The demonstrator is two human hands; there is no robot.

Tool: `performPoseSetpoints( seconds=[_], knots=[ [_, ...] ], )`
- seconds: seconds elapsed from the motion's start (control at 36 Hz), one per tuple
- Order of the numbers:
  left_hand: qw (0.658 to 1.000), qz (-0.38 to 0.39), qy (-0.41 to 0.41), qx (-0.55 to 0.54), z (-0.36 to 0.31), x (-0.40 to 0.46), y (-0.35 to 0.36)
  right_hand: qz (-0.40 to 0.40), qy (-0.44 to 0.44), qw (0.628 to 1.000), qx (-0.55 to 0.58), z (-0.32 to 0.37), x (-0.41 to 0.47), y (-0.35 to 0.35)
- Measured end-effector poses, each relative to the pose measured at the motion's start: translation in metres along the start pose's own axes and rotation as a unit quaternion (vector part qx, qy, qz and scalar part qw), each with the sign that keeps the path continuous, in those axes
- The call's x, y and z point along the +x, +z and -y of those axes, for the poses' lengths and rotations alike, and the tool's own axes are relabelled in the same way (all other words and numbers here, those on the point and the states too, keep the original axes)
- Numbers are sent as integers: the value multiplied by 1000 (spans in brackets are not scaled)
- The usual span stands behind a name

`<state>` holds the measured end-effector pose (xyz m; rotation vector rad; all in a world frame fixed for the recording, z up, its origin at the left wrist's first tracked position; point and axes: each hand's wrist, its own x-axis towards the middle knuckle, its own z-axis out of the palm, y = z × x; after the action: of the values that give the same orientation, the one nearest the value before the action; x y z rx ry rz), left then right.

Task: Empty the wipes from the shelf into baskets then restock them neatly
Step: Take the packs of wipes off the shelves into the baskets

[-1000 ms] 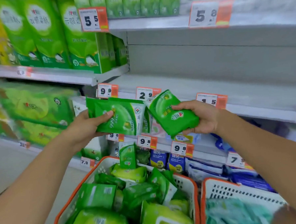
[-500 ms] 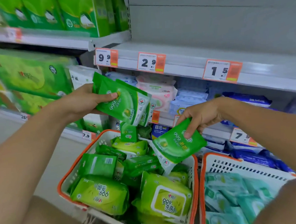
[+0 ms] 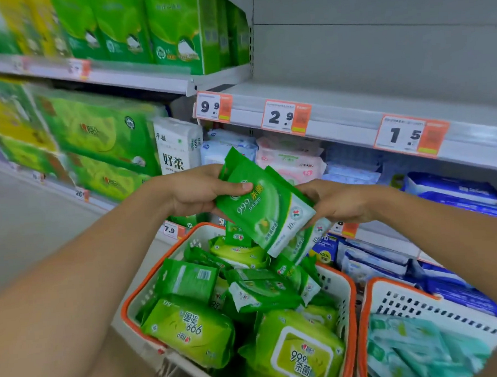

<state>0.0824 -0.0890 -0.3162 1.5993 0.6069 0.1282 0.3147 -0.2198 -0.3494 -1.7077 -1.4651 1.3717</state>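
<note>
Packs of green wipes (image 3: 267,207) are gripped by the left hand (image 3: 197,191) above the green-filled basket (image 3: 347,307); right hand (image 3: 339,205) is curled on their far edge. Edges should be squared before shelving on the bare shelf (image 3: 352,96). Packs are flat, glossy, slippery-looking.

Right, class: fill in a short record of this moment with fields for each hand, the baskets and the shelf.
left hand: left hand holds the green wipes packs
right hand: right hand has its grip on the same packs' right side
left basket: orange-rimmed basket piled with green wipes
right basket: second basket holds pale teal packs
shelf: bare shelf above price tags 9.9, 2.9, 1.5
</note>
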Motion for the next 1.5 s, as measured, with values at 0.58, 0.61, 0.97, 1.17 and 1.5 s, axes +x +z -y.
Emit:
performPoseSetpoints(
  seconds=[0.58,0.61,0.97,1.17,1.5],
  knots=[
    [958,115,-177,196,39,6,-9,-49,35,986,155,-15,-25,-20],
    [960,119,-161,197,37,9,-7,-57,37,985,160,-13,-23,-16],
    [997,-32,66,-34,20,30,2,-115,41,957,265,-3,5,6],
    [995,-92,41,18,33,27,-32,-175,51,950,254,-12,-6,-16],
    [996,-20,5,86,43,31,-5,50,270,903,-330,-47,-11,-11]
  ],
)
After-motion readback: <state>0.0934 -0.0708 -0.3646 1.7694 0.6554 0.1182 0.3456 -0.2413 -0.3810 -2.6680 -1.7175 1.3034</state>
